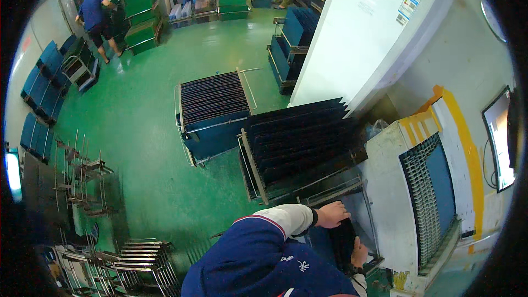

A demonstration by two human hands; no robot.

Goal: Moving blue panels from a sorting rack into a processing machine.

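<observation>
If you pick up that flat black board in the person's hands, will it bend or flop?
Probably not much. The black panel keeps a straight edge between the left hand and right hand, so it looks stiff. Two hands on it hint it's awkward or fairly heavy. Its thin shape, like those in the rack, could tip easily if stood alone.

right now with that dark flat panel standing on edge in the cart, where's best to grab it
Probably by its two narrow side edges, from above, one hand per side. The dark panel stands upright on edge in the wire cart with more panels racked just behind, so its faces are hard to reach. The left hand already sits at its top edge, the right hand on its right side.
</observation>
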